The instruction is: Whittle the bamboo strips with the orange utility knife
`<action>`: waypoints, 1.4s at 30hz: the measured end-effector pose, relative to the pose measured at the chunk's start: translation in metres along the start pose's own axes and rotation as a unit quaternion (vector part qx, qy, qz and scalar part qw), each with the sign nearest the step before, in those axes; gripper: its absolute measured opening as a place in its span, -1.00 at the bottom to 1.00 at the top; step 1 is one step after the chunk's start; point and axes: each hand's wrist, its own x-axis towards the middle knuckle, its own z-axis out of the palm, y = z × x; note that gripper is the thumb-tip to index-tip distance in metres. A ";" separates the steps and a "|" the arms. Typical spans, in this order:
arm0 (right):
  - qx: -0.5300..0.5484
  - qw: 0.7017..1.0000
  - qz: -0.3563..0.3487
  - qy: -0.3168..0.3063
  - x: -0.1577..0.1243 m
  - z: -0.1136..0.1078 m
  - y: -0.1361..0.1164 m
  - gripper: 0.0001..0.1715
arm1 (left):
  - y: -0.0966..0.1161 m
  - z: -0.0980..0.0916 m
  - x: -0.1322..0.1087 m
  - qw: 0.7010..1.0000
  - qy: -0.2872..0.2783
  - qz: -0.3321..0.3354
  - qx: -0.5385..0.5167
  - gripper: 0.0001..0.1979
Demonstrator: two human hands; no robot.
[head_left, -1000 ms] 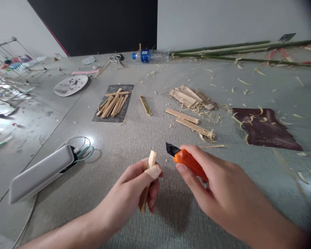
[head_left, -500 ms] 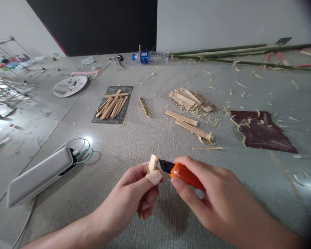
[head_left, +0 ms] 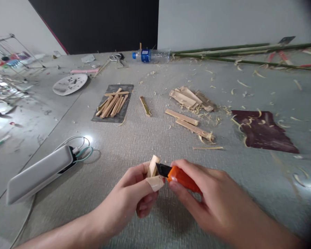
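My left hand [head_left: 137, 190] is closed round a short pale bamboo strip [head_left: 153, 164], whose top end sticks up past the fingers. A bandage [head_left: 155, 183] wraps the thumb. My right hand [head_left: 207, 193] grips an orange utility knife [head_left: 182, 178]. Its black blade [head_left: 162, 169] lies against the right side of the strip, just above the bandaged thumb. The strip's lower part is mostly hidden in the left fingers.
Cut strips [head_left: 112, 105] lie on a dark sheet [head_left: 111, 119]; more strips [head_left: 189, 98] are piled among shavings. A power bank [head_left: 40, 174] with cables is at left. Brown sandpaper [head_left: 268, 135] is at right. Behind are a bottle [head_left: 145, 55], scissors [head_left: 116, 59] and bamboo poles [head_left: 223, 54].
The knife and my right hand have moved slightly left, bringing the blade from beside the strip's tip onto its side. The strip stays in my left hand.
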 end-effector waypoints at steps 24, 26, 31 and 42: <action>-0.397 0.895 0.051 0.198 -0.004 -0.006 0.025 -0.55 | -0.011 0.016 -0.004 0.979 0.091 0.001 0.184 -0.50; -0.389 0.895 0.066 0.209 -0.002 -0.011 0.030 -0.56 | -0.008 0.014 -0.004 0.981 0.085 -0.009 0.175 -0.52; -0.236 0.958 -0.014 0.163 0.000 -0.007 0.023 -0.69 | 0.003 0.005 -0.003 0.991 0.076 -0.011 0.106 -0.63; -0.075 0.996 -0.030 0.041 -0.003 0.001 0.007 -0.76 | 0.005 0.007 -0.004 0.993 0.050 -0.018 0.105 -0.64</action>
